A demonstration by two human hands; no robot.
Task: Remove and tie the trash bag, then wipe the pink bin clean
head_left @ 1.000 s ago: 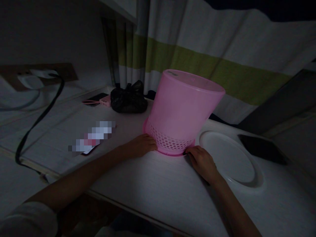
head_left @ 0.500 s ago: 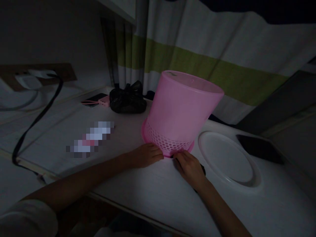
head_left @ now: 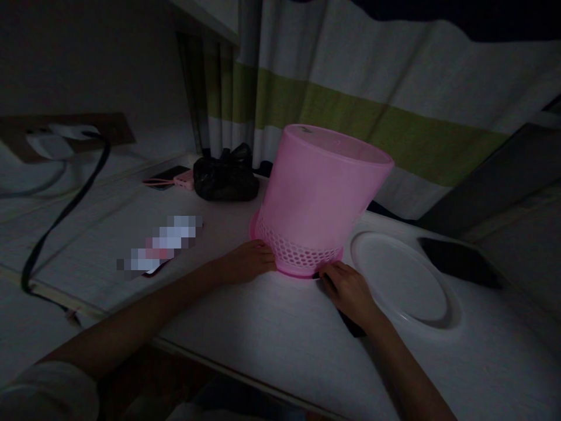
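A pink plastic wastebasket stands upside down on the white tabletop, tilted a little to the right in view, its perforated band and wide rim at the bottom. My left hand is at the rim's near left side, its fingers together and closed on it. At the near right of the rim, my right hand has its fingers curled round a thin black strip. One end of the strip shows by the fingertips, the other beneath the palm. What the strip is cannot be made out.
A white round lid and a dark flat tablet-like object lie to the right. Behind on the left sit a knotted black plastic bag and a pink corded device. A blurred-out phone lies left; a black cable hangs from the wall socket.
My right hand has slid rightward along the rim, and more of the black strip shows below it. My left hand has shifted slightly left and up. The wastebasket has barely moved.
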